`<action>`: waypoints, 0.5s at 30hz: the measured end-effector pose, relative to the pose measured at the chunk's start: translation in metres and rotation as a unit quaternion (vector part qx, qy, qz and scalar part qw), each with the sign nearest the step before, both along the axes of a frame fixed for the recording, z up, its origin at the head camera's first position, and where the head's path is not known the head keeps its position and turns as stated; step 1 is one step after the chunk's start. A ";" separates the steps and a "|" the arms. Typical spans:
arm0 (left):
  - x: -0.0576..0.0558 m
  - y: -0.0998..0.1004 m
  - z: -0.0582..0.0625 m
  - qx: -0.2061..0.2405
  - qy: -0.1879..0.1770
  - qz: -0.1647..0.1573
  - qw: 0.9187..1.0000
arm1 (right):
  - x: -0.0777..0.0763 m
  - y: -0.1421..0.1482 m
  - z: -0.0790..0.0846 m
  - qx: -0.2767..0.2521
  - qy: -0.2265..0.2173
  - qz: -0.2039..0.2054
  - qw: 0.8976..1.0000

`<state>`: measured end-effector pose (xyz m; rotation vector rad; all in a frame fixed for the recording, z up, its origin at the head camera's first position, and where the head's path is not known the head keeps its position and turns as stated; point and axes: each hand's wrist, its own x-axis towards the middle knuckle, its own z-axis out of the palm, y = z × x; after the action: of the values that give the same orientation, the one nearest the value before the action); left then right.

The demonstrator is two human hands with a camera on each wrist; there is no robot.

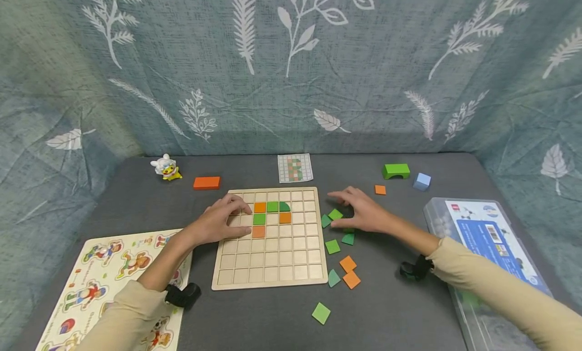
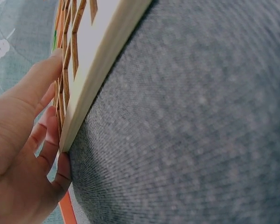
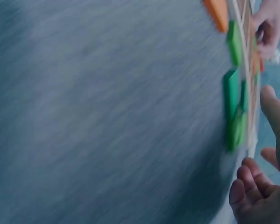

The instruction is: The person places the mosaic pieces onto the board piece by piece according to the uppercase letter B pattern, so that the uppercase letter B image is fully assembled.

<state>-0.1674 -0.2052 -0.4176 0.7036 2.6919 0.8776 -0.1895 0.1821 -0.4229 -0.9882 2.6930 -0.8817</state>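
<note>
A square wooden grid board (image 1: pixel 273 285) lies on the dark table, holding several orange and green tiles in its upper left part. My left hand (image 1: pixel 223 219) rests at the board's left edge, fingers relaxed. Its thumb tip is close beside the lowest orange tile (image 1: pixel 258 232) on the board; in the left wrist view the little finger (image 2: pixel 64 172) is at the board's corner. Right of the board, my right hand (image 1: pixel 364 212) hovers with thumb and fingers spread and nothing between them. Beneath it lie a light green square tile (image 1: pixel 335 214) and a dark green quarter-round tile (image 1: pixel 326 220).
A printed pattern card (image 1: pixel 295 168) lies behind the board. Loose tiles, among them an orange square (image 1: pixel 351 280), lie at right. Around stand a toy figure (image 1: pixel 166 167), an orange block (image 1: pixel 206 183), a green arch block (image 1: pixel 396 170), a picture board (image 1: pixel 91 260) and a plastic box (image 1: pixel 491 250).
</note>
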 end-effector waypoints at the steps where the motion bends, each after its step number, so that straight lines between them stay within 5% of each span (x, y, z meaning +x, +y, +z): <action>1: 0.000 0.000 0.000 -0.001 0.000 0.001 1.000 | -0.001 0.005 -0.001 0.001 -0.007 -0.002 1.000; 15: 0.001 0.001 0.001 0.002 -0.001 0.003 1.000 | -0.007 0.018 -0.009 -0.040 -0.079 0.014 0.996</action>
<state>-0.1665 -0.2044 -0.4166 0.6947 2.6933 0.8856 -0.1970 0.2004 -0.4320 -0.9264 2.5244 -1.0225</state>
